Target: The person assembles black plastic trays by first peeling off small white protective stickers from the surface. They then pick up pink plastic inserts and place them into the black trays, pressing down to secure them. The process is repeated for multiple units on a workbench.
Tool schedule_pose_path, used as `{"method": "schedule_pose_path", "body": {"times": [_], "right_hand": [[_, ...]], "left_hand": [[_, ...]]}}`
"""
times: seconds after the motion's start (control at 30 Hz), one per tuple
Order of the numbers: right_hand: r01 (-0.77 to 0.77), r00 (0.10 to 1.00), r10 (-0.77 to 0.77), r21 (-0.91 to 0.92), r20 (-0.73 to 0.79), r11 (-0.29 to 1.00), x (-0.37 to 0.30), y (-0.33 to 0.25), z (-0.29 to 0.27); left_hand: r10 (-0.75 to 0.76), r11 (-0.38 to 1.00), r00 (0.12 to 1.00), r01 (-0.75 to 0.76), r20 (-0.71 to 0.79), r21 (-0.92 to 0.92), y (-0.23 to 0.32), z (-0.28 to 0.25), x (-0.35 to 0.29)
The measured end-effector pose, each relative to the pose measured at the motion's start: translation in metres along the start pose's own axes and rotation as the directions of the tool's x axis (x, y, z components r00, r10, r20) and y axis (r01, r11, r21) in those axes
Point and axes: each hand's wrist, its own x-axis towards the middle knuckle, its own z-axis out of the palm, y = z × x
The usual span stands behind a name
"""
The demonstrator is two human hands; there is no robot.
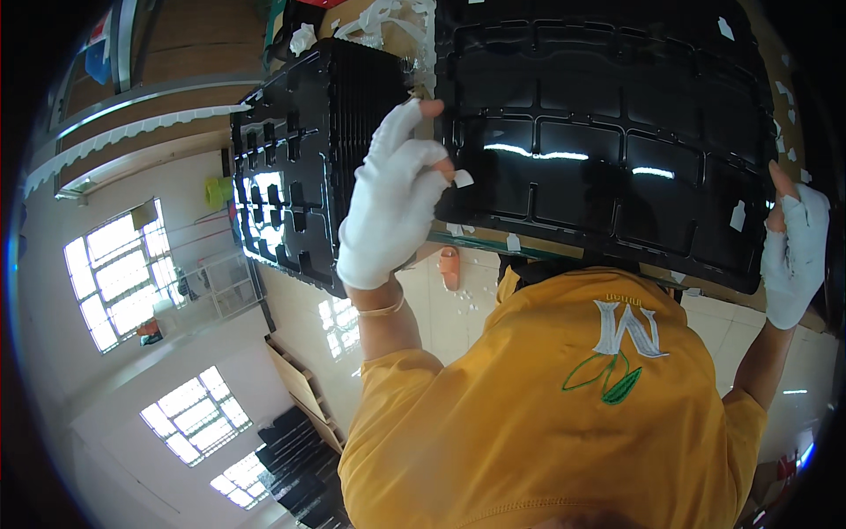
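A large black plastic tray [573, 141] with moulded compartments lies in front of me, with small white paper pieces on its surface. My left hand [388, 198], in a white glove with bare fingertips, is raised over the tray's left edge. Its fingers pinch a small white paper piece [463, 179], while one finger points away. At the tray's right edge is my right hand [795, 251], gloved the same way, with bent fingers closed at the rim. Beside my left hand stands a stack of similar black trays [295, 167], partly hidden by that hand.
Crumpled clear plastic [379, 22] lies beyond the stack. White scraps [514, 242] dot the table edge nearest me. An orange slipper [449, 268] and more bits are on the tiled floor. A metal-framed shelf [159, 93] stands at the far left.
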Motion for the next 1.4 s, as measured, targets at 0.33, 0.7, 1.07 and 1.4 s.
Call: {"method": "schedule_pose_path", "body": {"times": [0.33, 0.7, 1.07, 1.4], "right_hand": [[0.003, 1.000, -0.002, -0.033, 0.021, 0.999, 0.009, -0.001, 0.003], [0.021, 0.998, -0.018, 0.052, -0.052, 0.998, 0.006, -0.001, 0.009], [0.002, 0.996, 0.003, 0.046, -0.095, 0.999, 0.003, -0.008, 0.005], [-0.088, 0.994, 0.090, 0.030, -0.060, 0.996, -0.007, -0.010, 0.005]], "left_hand": [[0.037, 0.954, 0.999, -0.030, -0.016, 0.299, -0.005, 0.034, 0.012], [-0.299, 0.954, 0.921, 0.282, -0.247, -0.104, -0.011, 0.054, 0.010], [-0.216, 0.965, 0.957, 0.240, -0.195, 0.109, -0.014, 0.055, -0.007], [-0.320, 0.947, 0.942, 0.317, -0.103, -0.044, -0.018, 0.042, 0.013]]}}
